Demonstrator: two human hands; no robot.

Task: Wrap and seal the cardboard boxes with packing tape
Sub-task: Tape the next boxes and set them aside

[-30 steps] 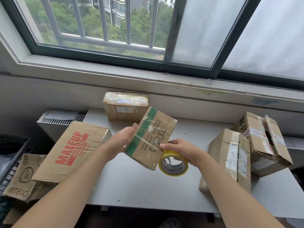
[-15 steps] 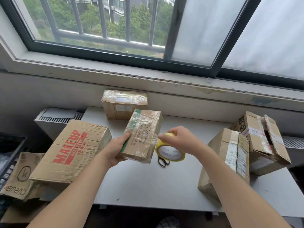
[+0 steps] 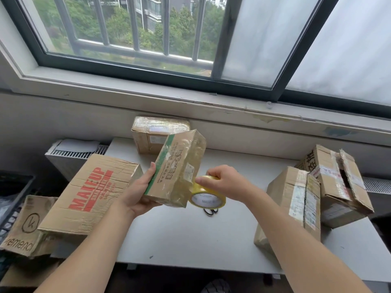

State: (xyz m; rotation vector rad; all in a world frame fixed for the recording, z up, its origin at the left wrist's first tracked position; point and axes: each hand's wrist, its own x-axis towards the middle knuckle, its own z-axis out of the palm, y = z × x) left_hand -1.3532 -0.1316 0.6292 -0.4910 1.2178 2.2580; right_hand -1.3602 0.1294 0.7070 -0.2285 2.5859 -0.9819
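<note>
Cardboard box (image 3: 177, 168) clasped in left hand (image 3: 137, 193) — tape roll (image 3: 208, 200), against its corner, clasped in right hand (image 3: 224, 182).

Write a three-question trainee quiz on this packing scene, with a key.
1. True or false: the left hand holds the small box off the table.
2. What does the right hand grip? A) a knife B) the tape roll C) a pen
3. Fill in: the large box beside the left arm bears the red word ____.

Key: 1 true; 2 B; 3 MAKEUP
</note>
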